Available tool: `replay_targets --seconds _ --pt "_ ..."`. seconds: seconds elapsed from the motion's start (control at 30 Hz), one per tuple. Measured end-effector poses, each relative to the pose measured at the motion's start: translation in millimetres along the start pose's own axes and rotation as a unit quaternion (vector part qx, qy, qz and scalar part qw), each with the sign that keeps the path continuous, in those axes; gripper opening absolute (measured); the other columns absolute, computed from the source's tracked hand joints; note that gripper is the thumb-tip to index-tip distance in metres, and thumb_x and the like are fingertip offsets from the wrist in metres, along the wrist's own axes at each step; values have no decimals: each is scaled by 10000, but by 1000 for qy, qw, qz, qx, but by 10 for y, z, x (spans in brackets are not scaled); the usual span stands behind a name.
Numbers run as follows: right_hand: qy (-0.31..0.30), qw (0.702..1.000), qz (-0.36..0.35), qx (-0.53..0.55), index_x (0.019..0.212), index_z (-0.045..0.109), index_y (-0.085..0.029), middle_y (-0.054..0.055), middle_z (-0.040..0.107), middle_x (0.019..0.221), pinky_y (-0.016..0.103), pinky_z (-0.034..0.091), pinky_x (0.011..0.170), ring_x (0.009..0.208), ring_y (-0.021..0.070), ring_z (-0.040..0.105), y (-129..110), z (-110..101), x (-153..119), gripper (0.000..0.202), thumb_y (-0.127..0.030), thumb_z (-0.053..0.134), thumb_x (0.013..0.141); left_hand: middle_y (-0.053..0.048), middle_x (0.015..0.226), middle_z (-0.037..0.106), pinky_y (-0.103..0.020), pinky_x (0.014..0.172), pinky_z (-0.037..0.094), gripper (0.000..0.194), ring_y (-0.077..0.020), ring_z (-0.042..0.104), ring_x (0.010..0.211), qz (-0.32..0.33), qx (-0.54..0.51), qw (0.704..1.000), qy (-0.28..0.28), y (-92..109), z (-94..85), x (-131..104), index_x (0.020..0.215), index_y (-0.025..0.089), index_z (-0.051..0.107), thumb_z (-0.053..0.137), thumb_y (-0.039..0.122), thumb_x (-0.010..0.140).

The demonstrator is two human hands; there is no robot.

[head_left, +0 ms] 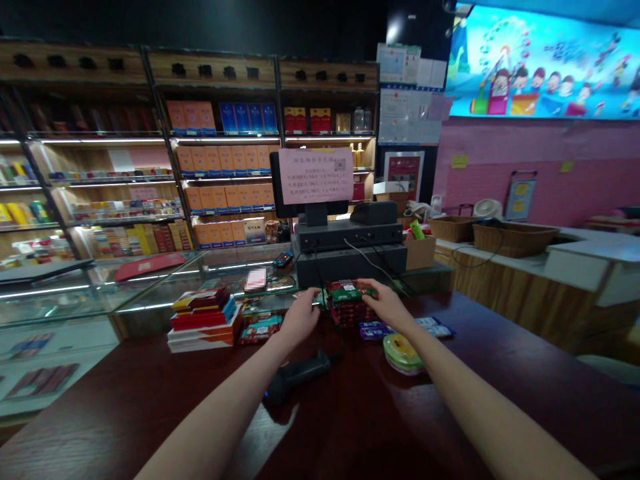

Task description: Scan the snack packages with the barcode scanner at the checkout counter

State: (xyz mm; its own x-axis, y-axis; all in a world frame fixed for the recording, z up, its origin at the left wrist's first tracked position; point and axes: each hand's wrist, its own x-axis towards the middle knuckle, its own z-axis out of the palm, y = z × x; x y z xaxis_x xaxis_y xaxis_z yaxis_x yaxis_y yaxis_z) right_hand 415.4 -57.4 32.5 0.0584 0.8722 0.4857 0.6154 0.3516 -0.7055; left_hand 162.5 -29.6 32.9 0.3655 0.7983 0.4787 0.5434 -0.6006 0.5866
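A stack of dark red packets (350, 312) with a green packet (345, 291) on top stands in front of the black cash drawer. My right hand (384, 303) has its fingers bent at the green packet's right end. To the left of the stack is my left hand (302, 313), its thumb and forefinger near each other; whether they hold anything is too small to tell. Teal and brown packets (261, 329) lie left of that hand. Below it rests a black barcode scanner (297, 377). Round green containers (401, 352) sit under my right forearm, near purple packets (374, 330).
Red, yellow and white boxes (204, 327) are piled on the dark wooden counter (330, 430) at the left. Behind the stack are the black cash drawer (350, 263) and a monitor with a pink sign (316, 176). Glass cases adjoin the counter; wicker baskets (513, 239) stand at the right.
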Motion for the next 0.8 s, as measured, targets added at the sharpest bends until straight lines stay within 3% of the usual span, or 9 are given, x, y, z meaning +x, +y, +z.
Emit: replay_targets --seconds 0.4,0.57,0.8 --pt "35 998 30 -38 1184 682 -217 90 722 1205 422 491 990 1115 261 665 481 -99 168 393 -226 598 800 -132 1378 603 -426 1121 388 663 -271 548 1291 8 63 997 -36 -53 317 312 1413 157 456 598 159 765" --pt "17 998 51 -31 1188 687 -214 91 731 1187 436 508 963 1047 267 689 594 -76 214 386 -350 591 840 -153 1427 567 -460 1132 374 736 -295 541 1307 0 67 996 -50 -91 400 372 1454 158 421 650 222 758" --pt "-5 999 41 -3 1142 729 -248 66 741 1189 437 469 1029 1124 269 665 660 -28 262 362 -430 600 857 -157 1409 575 -461 1135 383 718 -291 529 1311 22 44 998 -50 -142 503 413 1423 144 467 666 209 736"
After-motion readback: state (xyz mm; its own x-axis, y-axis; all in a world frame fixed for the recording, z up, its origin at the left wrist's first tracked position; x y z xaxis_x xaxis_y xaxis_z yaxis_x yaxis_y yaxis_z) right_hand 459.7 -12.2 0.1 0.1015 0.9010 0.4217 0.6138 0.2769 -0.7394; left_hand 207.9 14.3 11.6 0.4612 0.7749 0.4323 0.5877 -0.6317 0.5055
